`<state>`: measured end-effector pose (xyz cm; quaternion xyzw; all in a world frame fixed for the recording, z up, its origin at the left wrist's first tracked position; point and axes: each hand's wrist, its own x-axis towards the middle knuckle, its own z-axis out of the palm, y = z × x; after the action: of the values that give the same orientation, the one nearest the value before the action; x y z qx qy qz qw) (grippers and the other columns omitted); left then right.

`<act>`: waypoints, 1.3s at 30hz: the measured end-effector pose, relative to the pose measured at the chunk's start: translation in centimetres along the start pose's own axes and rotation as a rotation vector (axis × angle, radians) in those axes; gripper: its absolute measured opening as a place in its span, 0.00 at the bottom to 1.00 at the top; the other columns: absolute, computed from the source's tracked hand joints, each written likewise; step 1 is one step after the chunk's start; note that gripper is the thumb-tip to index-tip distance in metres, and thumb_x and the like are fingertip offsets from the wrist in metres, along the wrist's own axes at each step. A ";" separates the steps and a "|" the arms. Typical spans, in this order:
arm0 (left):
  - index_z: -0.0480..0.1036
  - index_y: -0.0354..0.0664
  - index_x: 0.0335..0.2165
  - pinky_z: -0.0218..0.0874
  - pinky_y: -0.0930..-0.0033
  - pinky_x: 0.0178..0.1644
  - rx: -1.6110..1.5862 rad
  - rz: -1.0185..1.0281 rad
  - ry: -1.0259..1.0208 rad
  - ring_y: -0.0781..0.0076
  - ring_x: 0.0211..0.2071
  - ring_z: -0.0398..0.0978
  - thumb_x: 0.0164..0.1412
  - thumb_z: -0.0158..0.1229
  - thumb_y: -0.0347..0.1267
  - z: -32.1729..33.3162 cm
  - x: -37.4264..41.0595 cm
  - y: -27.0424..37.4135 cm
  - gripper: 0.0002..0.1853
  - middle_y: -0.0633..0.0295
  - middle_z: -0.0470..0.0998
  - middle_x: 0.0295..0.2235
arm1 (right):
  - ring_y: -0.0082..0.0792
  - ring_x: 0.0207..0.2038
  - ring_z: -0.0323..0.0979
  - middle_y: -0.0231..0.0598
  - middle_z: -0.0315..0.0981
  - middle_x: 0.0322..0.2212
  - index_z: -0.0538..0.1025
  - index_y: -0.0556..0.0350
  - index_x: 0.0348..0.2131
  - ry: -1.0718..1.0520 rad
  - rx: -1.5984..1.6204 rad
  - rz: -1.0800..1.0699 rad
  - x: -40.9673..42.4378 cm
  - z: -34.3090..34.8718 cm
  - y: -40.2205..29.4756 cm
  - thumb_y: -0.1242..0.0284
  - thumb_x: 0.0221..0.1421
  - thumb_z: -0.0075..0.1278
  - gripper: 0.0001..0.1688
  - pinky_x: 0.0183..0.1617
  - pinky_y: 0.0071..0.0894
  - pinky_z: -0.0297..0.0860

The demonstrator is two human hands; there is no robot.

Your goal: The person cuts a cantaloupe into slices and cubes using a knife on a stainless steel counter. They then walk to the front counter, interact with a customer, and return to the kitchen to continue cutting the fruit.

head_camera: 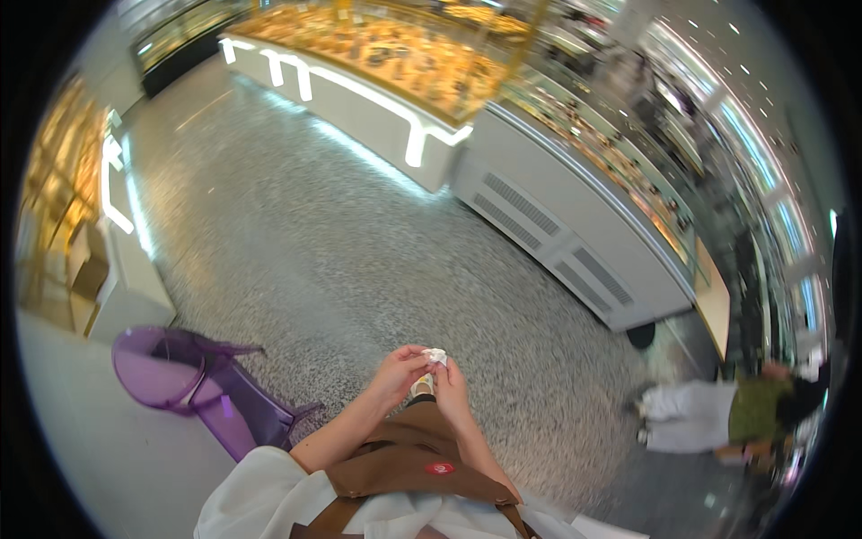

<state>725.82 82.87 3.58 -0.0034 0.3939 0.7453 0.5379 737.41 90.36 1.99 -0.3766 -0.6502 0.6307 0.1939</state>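
Note:
A small crumpled white piece, perhaps tissue or paper [436,355], is pinched at the fingertips of both hands, held out in front of my waist. My left hand [403,370] grips it from the left, thumb and fingers together. On its other side, my right hand [450,385] has its fingertips against the lower edge. Below the hands hangs my brown apron [411,438], and the toe of one light shoe [423,385] shows between my wrists.
A translucent purple chair [222,384] stands at my left. Ahead are a lit bakery display [377,60] and a glass-topped counter with vents [566,215]. More shelves [60,175] with cardboard boxes [87,259] line the left. A person in white trousers [690,416] stands at the right.

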 end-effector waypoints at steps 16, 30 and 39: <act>0.72 0.38 0.38 0.70 0.75 0.38 0.242 0.104 0.128 0.77 0.32 0.76 0.59 0.57 0.25 -6.8 10.6 25.7 0.07 0.63 0.77 0.33 | 0.21 0.19 0.62 0.28 0.65 0.15 0.75 0.56 0.25 -0.991 -0.300 -0.222 32.2 15.1 -16.7 0.65 0.60 0.50 0.14 0.22 0.27 0.57; 0.71 0.35 0.36 0.71 0.72 0.39 0.114 0.546 0.402 0.75 0.34 0.76 0.62 0.55 0.25 -26.3 25.3 61.6 0.04 0.59 0.77 0.32 | 0.12 0.15 0.51 0.20 0.60 0.15 0.72 0.53 0.28 -0.871 0.094 0.367 54.4 53.2 -28.5 0.70 0.64 0.44 0.12 0.18 0.17 0.46; 0.71 0.33 0.29 0.67 0.72 0.28 0.640 0.821 1.017 0.75 0.26 0.77 0.58 0.57 0.23 -45.1 37.7 89.5 0.03 0.58 0.76 0.25 | 0.20 0.17 0.58 0.24 0.62 0.16 0.72 0.53 0.34 -1.054 -0.098 0.098 74.2 86.3 -32.8 0.66 0.64 0.43 0.11 0.20 0.23 0.55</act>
<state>619.08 76.39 8.55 -0.0437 0.7634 0.6417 -0.0600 619.02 89.31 6.03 -0.0474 -0.6698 0.7116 -0.2067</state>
